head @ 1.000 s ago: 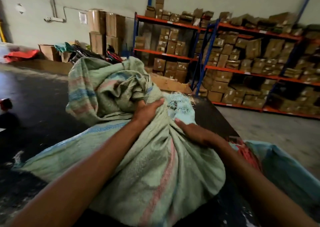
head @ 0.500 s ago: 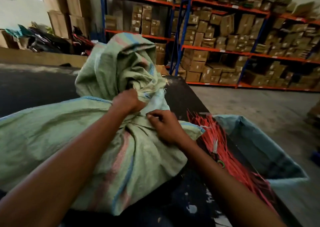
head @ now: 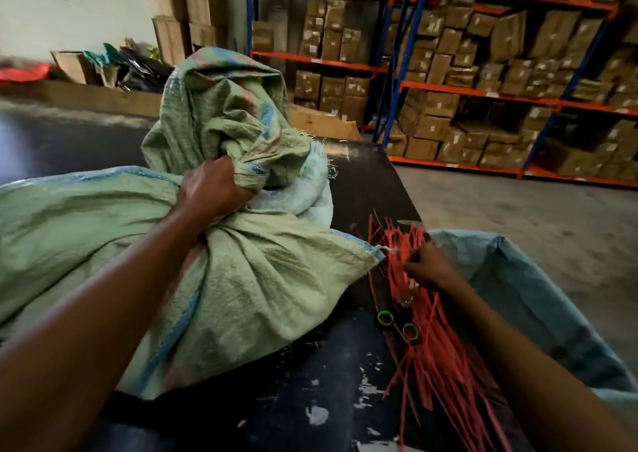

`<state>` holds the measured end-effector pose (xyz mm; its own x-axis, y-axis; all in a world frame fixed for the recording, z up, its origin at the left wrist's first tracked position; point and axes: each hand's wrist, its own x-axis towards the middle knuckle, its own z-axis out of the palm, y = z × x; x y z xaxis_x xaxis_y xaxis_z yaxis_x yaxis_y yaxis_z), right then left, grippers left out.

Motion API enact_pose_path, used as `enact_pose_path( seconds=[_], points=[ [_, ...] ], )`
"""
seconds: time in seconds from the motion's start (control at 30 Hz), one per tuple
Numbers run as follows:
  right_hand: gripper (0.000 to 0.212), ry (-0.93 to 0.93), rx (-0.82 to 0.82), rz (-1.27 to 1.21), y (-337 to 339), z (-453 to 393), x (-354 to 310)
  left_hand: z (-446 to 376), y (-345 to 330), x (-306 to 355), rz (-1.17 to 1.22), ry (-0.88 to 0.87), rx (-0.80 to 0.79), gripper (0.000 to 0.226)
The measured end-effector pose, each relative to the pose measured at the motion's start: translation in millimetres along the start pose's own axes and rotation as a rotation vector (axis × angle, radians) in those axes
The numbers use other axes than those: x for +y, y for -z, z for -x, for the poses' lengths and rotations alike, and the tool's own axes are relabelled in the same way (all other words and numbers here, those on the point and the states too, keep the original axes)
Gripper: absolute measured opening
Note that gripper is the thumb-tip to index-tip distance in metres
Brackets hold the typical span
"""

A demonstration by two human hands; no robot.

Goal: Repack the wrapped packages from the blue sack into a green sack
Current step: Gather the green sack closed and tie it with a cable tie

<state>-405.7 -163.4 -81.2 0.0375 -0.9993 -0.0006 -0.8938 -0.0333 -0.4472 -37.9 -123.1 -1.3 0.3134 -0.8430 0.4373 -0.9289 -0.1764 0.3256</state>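
The left grip point(head: 210, 189) was clenched tight around the gathered neck of the full green sack point(head: 241, 279) lying on the dark worktop point(head: 328, 400), while the right grip point(head: 428, 265) reached into the red ties point(head: 424, 341) beside the blue sack point(head: 524, 296), apparently pinching some.

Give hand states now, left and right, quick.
Left hand: closed, gripping the bunched neck of the green woven sack.
Right hand: on the red plastic tie strips; fingers curled, apparently pinching some.
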Motion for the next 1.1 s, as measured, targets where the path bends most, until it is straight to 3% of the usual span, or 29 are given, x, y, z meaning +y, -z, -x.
enact_pose_path(
  seconds=[0.17,0.37,0.5,0.7,0.83,1.1],
  points=[
    [0.019,0.067,-0.007,0.152,-10,-12,-4,1,3,2,0.013,0.010,-0.002,0.056],
    [0.038,0.064,0.065,0.204,-30,-20,-12,2,1,2,-0.001,0.033,-0.008,0.056],
    [0.022,0.014,0.027,0.124,-23,-22,-12,-1,-1,1,-0.019,0.041,-0.013,0.058],
    [0.018,-0.024,0.036,-0.142,13,-22,-5,-2,-2,1,-0.032,0.039,-0.019,0.058],
    [0.017,-0.047,0.054,-0.571,51,-14,-9,0,1,5,-0.036,0.047,-0.010,0.058],
    [0.018,0.137,0.199,-0.937,134,8,-53,6,9,10,0.109,0.086,-0.008,0.052]
  ],
)
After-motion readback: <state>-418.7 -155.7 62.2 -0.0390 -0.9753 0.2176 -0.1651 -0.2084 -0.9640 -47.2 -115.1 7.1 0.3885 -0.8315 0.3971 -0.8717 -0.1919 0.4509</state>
